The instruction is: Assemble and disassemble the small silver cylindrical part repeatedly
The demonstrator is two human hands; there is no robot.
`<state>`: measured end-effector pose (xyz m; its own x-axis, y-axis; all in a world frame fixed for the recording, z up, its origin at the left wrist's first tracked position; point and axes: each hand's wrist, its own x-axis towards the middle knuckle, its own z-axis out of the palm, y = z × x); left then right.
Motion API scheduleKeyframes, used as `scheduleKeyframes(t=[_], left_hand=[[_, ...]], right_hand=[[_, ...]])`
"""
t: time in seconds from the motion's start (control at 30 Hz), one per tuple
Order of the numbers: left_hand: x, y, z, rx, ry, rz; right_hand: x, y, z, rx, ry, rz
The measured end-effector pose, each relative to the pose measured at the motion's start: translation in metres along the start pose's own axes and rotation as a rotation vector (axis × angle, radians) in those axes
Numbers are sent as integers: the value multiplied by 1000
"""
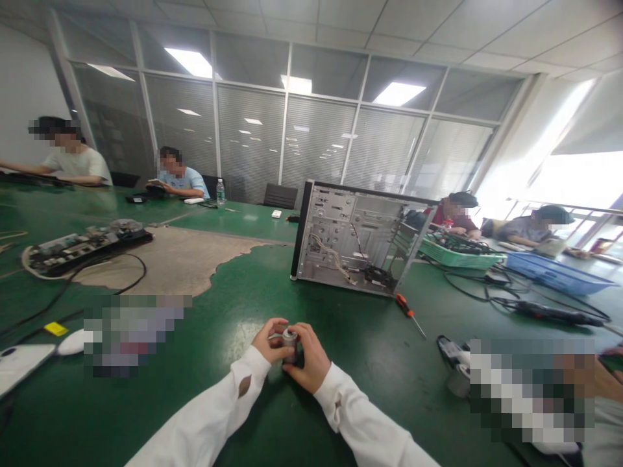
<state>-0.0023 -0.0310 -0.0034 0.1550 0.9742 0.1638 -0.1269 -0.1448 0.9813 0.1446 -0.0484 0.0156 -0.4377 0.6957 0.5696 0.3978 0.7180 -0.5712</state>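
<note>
Between my two hands, just above or on the green table (233, 402), is a small grey metal cylinder (290, 344) with a dark nub on top; it looks like a small electric motor. My left hand (270, 340) grips its left side, with the thumb across the front. From the right, my right hand (311, 357) closes round it, fingers at the top and thumb low down. The cylinder stands roughly upright. Whether its base touches the table is hard to tell.
Beyond my hands stands an open computer case (335, 220), an orange screwdriver (406, 308) beside it. Cables, a green basket (462, 259) and a blue basket (559, 272) lie right. A circuit-board assembly (87, 246) and a phone (24, 363) are left. Several people sit around.
</note>
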Motion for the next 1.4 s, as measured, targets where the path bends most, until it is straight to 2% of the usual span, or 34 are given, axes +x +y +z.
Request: scheduleKeyframes(t=[0.17, 0.37, 0.47, 0.8, 1.03, 1.17, 1.27, 1.33, 1.4], left_hand=[[5, -2, -9, -108, -64, -47], [3, 2, -12, -322, -254, -41], [2, 3, -11, -430, -312, -48], [-3, 13, -8, -539, -344, -115], [-7, 22, -5, -575, -382, -204], [-7, 15, -2, -510, -347, -205], [-7, 6, 2, -332, -278, -140], [-8, 2, 6, -154, -187, -79], [-10, -2, 10, 27, -39, -45]], right_hand=[[0, 0, -2, 10, 14, -28], [1, 0, -4, 74, 54, -31], [2, 1, -4, 140, 45, -15], [3, -2, -8, 265, -39, -47], [2, 0, -7, 396, -105, 35], [2, -4, -7, 338, -78, 83], [2, -4, -4, 267, -50, 120], [1, -2, -2, 190, 0, 133], [0, 1, 1, 98, 82, 132]])
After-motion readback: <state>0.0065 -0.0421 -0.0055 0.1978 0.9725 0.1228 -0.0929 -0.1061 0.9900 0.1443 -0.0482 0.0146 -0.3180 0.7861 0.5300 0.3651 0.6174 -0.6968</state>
